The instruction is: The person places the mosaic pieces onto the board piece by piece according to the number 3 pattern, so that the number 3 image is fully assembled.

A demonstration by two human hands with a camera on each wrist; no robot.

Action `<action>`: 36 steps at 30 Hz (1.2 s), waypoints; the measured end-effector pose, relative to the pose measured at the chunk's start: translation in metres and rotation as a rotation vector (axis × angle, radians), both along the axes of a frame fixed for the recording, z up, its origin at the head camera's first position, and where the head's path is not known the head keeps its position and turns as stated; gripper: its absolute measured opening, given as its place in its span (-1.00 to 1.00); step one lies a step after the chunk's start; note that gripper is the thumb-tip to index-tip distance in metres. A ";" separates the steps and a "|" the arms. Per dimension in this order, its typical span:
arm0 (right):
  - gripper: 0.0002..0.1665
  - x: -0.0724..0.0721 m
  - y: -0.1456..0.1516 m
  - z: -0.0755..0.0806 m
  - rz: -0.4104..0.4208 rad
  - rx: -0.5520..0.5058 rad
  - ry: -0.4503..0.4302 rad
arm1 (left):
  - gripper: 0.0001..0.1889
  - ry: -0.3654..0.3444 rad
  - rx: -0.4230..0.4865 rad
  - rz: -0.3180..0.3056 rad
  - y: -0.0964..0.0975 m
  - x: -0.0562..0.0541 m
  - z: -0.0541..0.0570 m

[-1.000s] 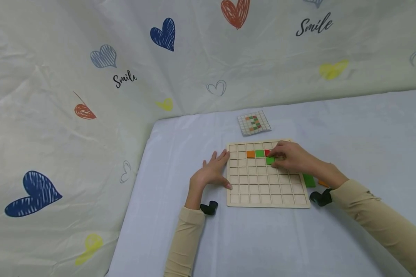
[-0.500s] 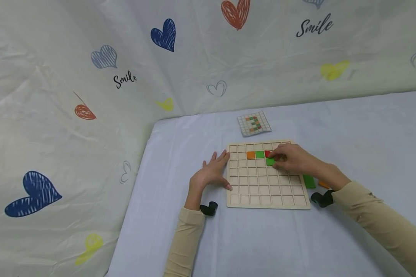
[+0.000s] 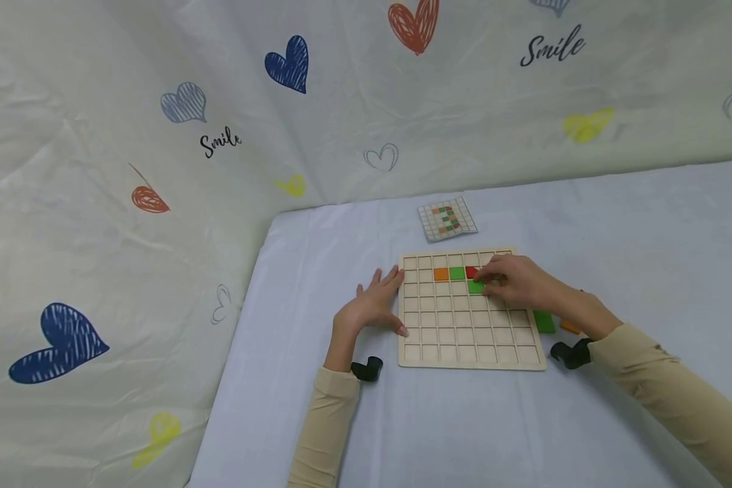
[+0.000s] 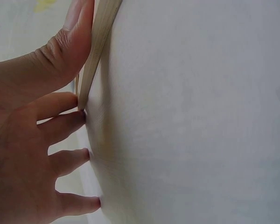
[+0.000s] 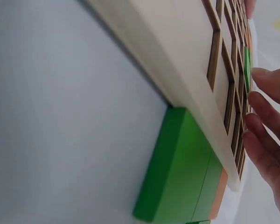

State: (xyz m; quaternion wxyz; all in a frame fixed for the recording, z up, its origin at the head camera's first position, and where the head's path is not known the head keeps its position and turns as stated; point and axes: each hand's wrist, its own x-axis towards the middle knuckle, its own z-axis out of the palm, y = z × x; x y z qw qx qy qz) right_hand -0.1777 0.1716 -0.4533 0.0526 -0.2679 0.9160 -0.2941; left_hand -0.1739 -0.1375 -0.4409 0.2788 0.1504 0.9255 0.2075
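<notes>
A square-grid wooden board (image 3: 445,337) lies on the cloth. My left hand (image 3: 369,305) rests along its left edge, fingers spread and thumb at the side, as the left wrist view also shows. In the board's upper rows sit an orange tile (image 3: 441,274), a green tile (image 3: 457,272) and a red tile (image 3: 471,272). Below the red one, another green tile (image 3: 475,287) lies in its cell. My right hand (image 3: 518,281) has its loosely bent fingertips at that tile's right side, thumb and fingers apart. The hand covers the board's upper right cells.
A small pattern card (image 3: 448,219) with coloured squares lies behind the board. Green blocks (image 5: 179,172) and an orange block (image 5: 218,193) stand against the board's right edge, partly under my right forearm. A white cloth (image 3: 305,271) covers the table; a printed curtain (image 3: 341,102) hangs behind.
My right hand has shifted very slightly right and toward me, its fingertips drawing a little off the red tile. My left hand and the board stay in place.
</notes>
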 end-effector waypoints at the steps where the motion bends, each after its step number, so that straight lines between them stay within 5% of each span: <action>1: -0.75 0.001 0.001 0.000 -0.006 -0.006 0.003 | 0.31 0.000 0.000 -0.002 0.000 0.000 0.000; 28: -0.66 0.027 0.057 0.000 -0.062 0.040 0.133 | 0.30 0.000 -0.009 -0.004 0.003 -0.001 0.003; 36: -0.67 0.030 0.066 -0.003 -0.073 0.094 0.109 | 0.31 -0.009 0.001 0.003 0.002 0.001 0.004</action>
